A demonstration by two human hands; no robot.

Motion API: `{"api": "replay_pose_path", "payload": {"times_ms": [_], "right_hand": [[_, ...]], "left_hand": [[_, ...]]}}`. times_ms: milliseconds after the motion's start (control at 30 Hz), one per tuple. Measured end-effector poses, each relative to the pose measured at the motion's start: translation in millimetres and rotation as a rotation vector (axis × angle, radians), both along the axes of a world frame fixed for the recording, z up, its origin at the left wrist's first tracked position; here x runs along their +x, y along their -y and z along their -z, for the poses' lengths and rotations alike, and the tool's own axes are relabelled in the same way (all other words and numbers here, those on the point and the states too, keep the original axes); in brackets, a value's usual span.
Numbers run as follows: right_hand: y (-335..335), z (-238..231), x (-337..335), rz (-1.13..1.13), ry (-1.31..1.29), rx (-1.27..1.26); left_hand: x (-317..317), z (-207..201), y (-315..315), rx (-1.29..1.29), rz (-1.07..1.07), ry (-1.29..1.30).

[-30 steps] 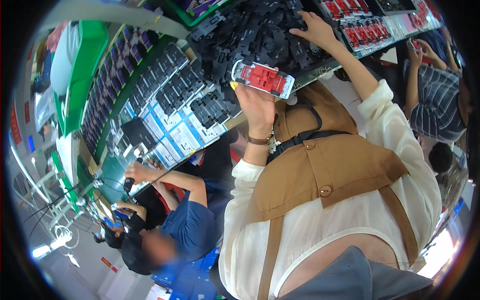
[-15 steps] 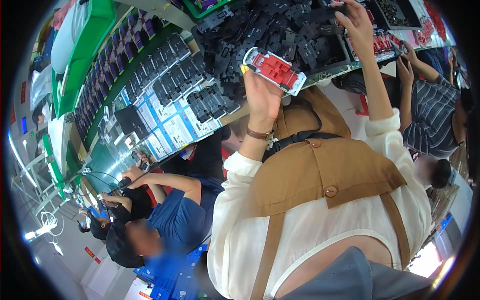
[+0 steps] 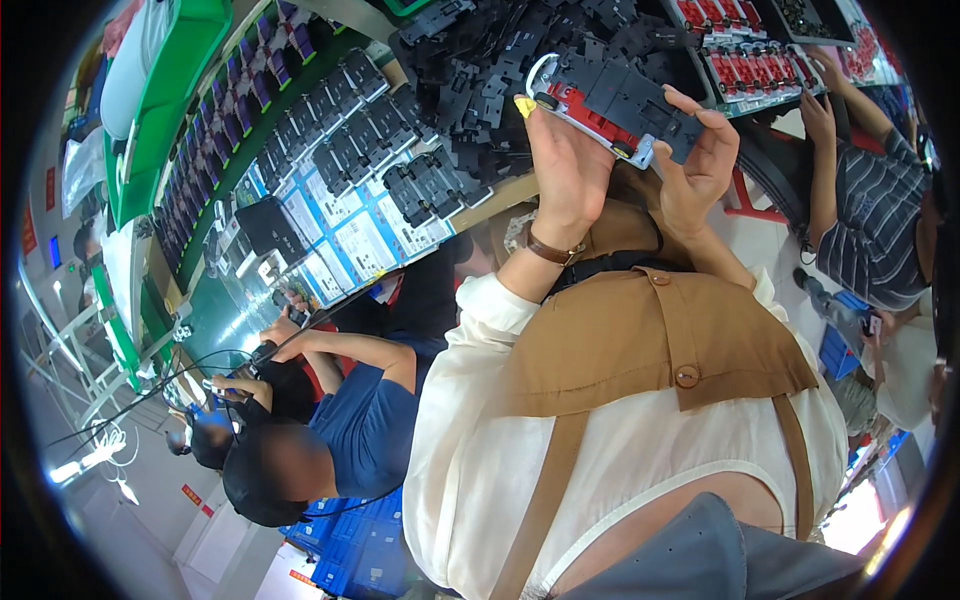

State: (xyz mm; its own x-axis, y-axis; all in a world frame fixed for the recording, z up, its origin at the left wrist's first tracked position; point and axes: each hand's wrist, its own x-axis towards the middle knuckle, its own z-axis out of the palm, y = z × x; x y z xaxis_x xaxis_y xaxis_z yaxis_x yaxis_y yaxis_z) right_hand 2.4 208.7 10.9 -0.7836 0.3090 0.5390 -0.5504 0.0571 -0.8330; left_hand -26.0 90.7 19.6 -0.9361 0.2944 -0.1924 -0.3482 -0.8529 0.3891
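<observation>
My left hand [image 3: 572,170] grips a toy car body [image 3: 592,119] with a white shell and red inside, wheels showing on its near side. A yellow covering sits on that hand's fingertip [image 3: 526,106]. In my right hand [image 3: 703,168], fingers and thumb pinch the right end of a flat black plastic base plate [image 3: 622,98]. The plate lies over the car body's open underside; whether it is seated cannot be seen. Just behind both hands spreads a heap of similar black plates [image 3: 470,75].
Left of the heap, rows of black chassis parts [image 3: 430,190] stand on printed sheets [image 3: 362,245]. A tray of red-and-white car bodies [image 3: 765,72] is at the right. Co-workers sit on both sides, one in a blue shirt [image 3: 365,430], another in a striped shirt [image 3: 870,220].
My right hand has come in from the far right with a black base plate, now over the car body. My left hand and the car body have shifted slightly right.
</observation>
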Motion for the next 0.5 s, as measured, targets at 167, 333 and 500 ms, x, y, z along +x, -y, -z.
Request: {"api": "replay_pose_path", "payload": {"times_ms": [167, 333, 500], "right_hand": [[-16, -23, 4, 0.134, -0.087, 0.042], [-44, -52, -9, -0.253, -0.549, 0.944], [-47, -62, -9, -0.390, -0.696, 1.263]], "left_hand": [[5, -1, 6, -0.004, 0.009, -0.009], [8, -9, 9, -0.047, 0.102, 0.046], [13, -13, 13, -0.101, 0.231, 0.019]]}}
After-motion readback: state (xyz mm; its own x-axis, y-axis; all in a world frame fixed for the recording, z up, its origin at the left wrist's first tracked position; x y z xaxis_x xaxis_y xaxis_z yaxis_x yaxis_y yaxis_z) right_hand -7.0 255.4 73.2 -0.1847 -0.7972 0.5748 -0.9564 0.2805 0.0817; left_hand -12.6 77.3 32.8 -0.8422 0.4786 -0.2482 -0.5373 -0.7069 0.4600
